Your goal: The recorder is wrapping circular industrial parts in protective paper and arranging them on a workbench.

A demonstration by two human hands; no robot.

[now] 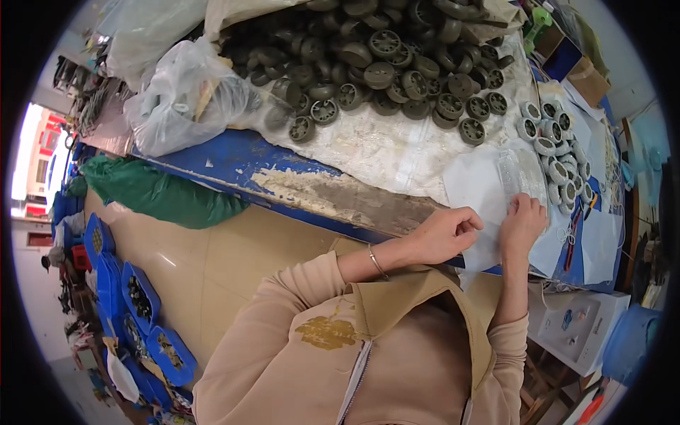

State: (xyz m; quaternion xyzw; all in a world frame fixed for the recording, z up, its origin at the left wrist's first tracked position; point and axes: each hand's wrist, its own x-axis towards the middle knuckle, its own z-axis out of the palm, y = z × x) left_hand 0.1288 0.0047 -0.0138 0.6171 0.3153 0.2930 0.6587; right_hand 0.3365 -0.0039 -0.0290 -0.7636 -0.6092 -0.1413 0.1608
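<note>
Clear plastic (520, 172) by right hand (523, 221); left hand (445, 235) curled; any grasp unclear. Pale wheels (545, 146), right, perhaps done; dark wheels (379, 75), far, likely pending.

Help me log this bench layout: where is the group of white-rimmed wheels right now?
In the head view, the white-rimmed wheels lie toward the right, up and right of the right hand and right of the dark wheels.

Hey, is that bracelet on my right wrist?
No, the bracelet is worn just behind the left hand, and the right hand has none.
</note>
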